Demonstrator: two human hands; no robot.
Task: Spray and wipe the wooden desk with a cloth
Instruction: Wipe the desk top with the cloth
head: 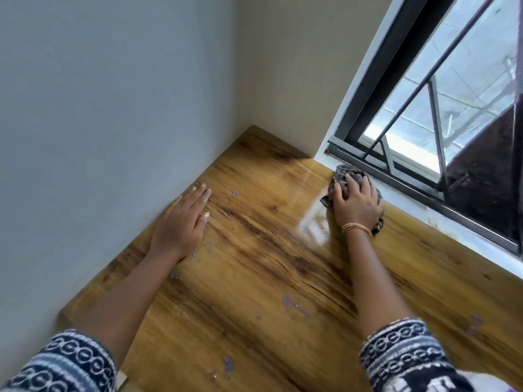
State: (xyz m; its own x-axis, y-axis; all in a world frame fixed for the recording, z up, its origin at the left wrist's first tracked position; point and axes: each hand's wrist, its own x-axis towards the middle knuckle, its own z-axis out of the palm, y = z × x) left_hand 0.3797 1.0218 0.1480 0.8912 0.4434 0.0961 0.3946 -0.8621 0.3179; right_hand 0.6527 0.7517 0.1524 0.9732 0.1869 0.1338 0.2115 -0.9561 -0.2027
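Patterned sleeves (402, 360), purple-flecked glossy wooden desk (254, 278), crumpled dark cloth (348, 176) under right hand (356, 205)

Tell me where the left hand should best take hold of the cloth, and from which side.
Probably grip the loose dark fold of the cloth poking out on the left of the right hand, coming in from the left across the desk. The right hand covers the bunched middle, and the window frame blocks the far side. The left hand lies flat on the desk on that side.
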